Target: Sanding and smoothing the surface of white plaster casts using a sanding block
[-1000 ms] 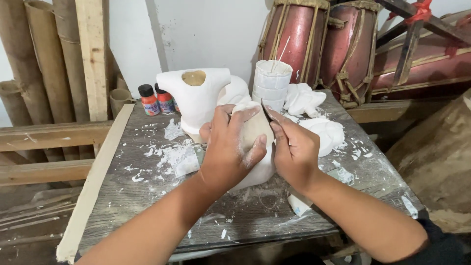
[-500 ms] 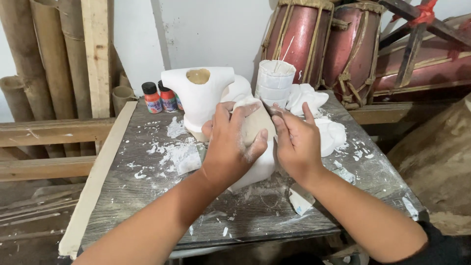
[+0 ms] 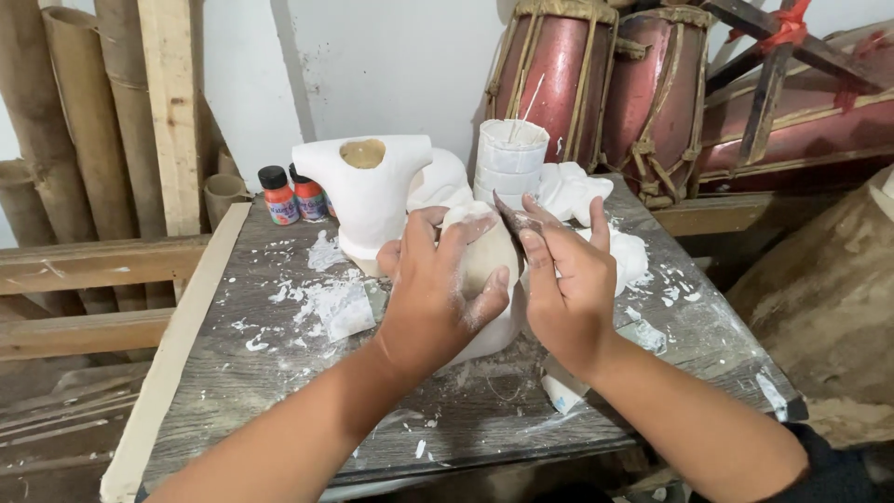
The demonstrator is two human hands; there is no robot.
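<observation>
A rounded white plaster form [image 3: 488, 265] stands on the grey worktable [image 3: 279, 391], near its middle. My left hand [image 3: 438, 293] is wrapped over its left side and top, fingers dusted white. My right hand [image 3: 563, 279] lies flat against its right side, fingers pointing away from me, and a thin dark piece pokes out at the fingertips. Most of the form is hidden behind both hands.
A white plaster bust shape [image 3: 368, 191] stands behind the form. Two small paint bottles [image 3: 293, 194] sit at the back left, a white cup [image 3: 510, 158] with a stick at the back. Plaster scraps [image 3: 331, 303] litter the table. Red drums [image 3: 605, 88] and bamboo poles [image 3: 65, 121] stand behind.
Both hands have shifted slightly on the plaster form. My right hand's fingers have flattened and slid up along its right side.
</observation>
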